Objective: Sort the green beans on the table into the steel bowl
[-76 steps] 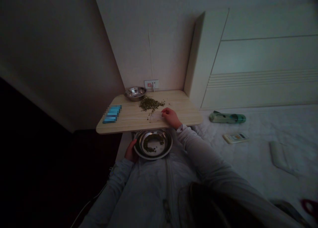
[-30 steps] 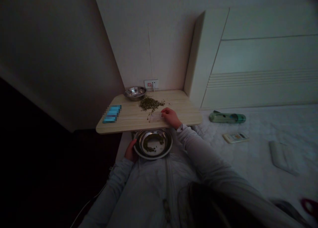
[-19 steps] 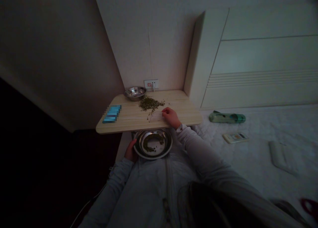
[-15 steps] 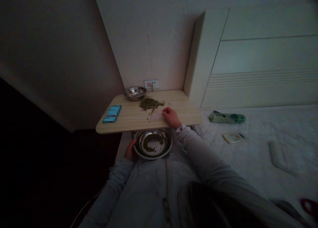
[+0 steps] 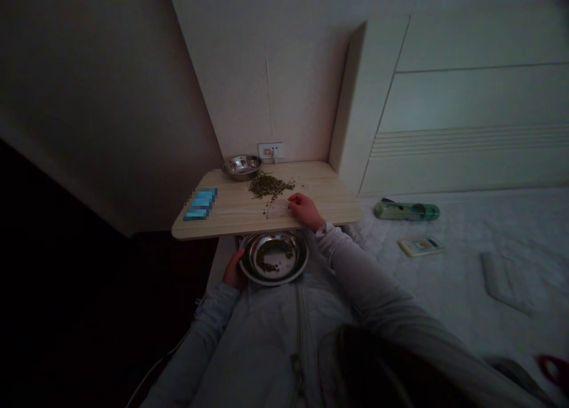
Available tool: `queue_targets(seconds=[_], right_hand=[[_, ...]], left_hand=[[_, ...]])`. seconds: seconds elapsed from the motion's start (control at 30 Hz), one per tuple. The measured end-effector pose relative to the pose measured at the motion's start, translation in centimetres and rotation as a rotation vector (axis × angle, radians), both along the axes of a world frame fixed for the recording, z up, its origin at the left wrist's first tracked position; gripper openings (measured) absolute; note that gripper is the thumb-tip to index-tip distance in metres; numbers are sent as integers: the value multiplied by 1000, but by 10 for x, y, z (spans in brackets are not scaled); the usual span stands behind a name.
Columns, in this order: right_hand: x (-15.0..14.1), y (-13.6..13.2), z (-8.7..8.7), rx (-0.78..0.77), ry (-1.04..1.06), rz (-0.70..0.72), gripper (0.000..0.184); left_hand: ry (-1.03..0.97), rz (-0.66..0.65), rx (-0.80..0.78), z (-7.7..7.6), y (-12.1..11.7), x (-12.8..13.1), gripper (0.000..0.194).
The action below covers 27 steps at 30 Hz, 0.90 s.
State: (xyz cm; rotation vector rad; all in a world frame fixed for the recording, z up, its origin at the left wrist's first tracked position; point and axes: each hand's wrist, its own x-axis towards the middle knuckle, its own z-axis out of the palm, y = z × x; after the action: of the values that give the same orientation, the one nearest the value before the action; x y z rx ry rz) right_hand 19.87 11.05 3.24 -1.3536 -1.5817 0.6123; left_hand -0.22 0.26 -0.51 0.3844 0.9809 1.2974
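My left hand (image 5: 233, 271) grips the rim of a steel bowl (image 5: 274, 258) held just under the front edge of a small wooden table (image 5: 240, 215); some green beans lie in the bowl. My right hand (image 5: 304, 209) rests on the table with its fingers curled on a pale flat card (image 5: 278, 209). The card's far end touches a few stray beans. A heap of green beans (image 5: 269, 186) lies just beyond it.
A second steel bowl (image 5: 242, 166) stands at the table's back, by a wall socket (image 5: 271, 151). A blue pack (image 5: 201, 203) lies at the table's left. On the white bed to the right are a green bottle (image 5: 406, 210) and a remote (image 5: 421, 246).
My right hand and the card shift slightly back and forth near the table's front; the bowl and my left hand stay put.
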Motion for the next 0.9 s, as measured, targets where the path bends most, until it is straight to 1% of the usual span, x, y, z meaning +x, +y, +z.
queue_targets(seconds=[0.1,0.27,0.47,0.6,0.77,0.9], right_hand=[[0,-1,2,-4,1,-6,16],[0,-2,4,-24,20,-28,17],[0,-4,7,8,3,-85,17],[0,-3,6,32,6,-113,18],[1,-1,3,24,28,-57,18],[1,0,2,5,32,-10,17]], left_hand=[[1,8,-10,2,0,1,16],[5,-15,-21,4,-1,1,17],[10,-13,-11,5,-2,1,18],[19,-9,10,3,-1,1,16],[15,-22,8,1,0,0,17],[16,-10,-6,2,0,1,19]])
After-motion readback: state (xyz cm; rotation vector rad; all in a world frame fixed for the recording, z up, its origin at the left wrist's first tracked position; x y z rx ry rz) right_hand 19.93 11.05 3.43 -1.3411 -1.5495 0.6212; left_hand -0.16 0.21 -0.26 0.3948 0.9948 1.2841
